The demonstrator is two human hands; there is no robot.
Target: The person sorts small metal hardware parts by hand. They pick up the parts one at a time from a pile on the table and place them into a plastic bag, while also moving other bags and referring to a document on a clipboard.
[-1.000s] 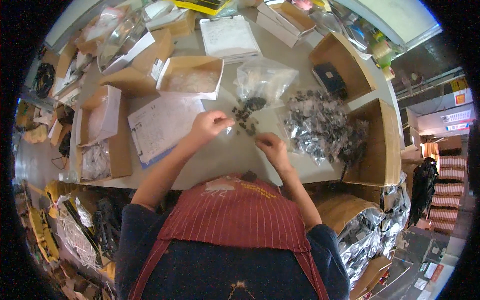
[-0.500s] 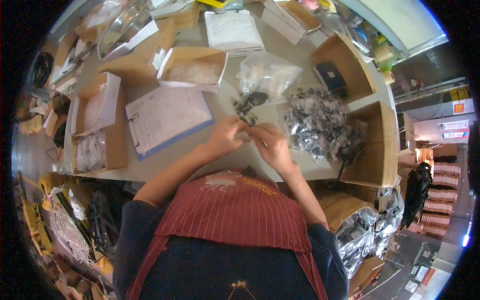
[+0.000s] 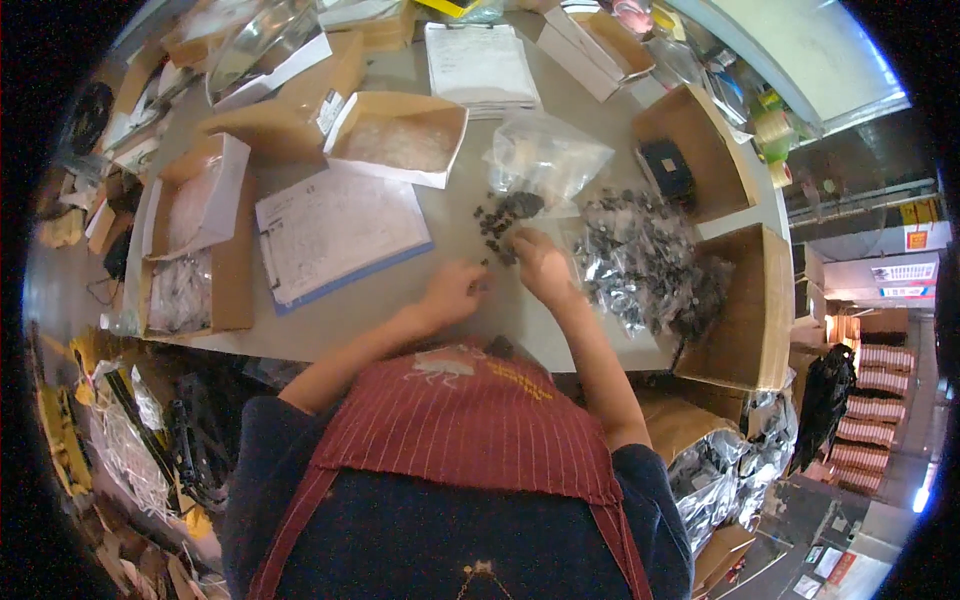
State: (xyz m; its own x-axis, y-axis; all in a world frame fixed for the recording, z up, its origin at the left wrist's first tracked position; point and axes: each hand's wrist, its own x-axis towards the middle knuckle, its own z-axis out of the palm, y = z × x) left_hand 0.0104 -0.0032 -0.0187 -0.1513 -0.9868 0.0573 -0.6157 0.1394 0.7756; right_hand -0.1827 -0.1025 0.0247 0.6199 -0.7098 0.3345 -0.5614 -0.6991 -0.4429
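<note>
Probably light, stiff black parts (image 3: 518, 206) at one o'clock from the left hand (image 3: 456, 291) suit edge-pinching; what it or the right hand (image 3: 544, 268) grips is unclear.

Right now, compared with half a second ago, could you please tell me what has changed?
The hands, then together, have parted: the left hand drew back toward the body, while the right hand moved forward to the loose black parts. Whether it grips one is unclear. The clipboard, clear bag and bagged pile stayed put.
</note>
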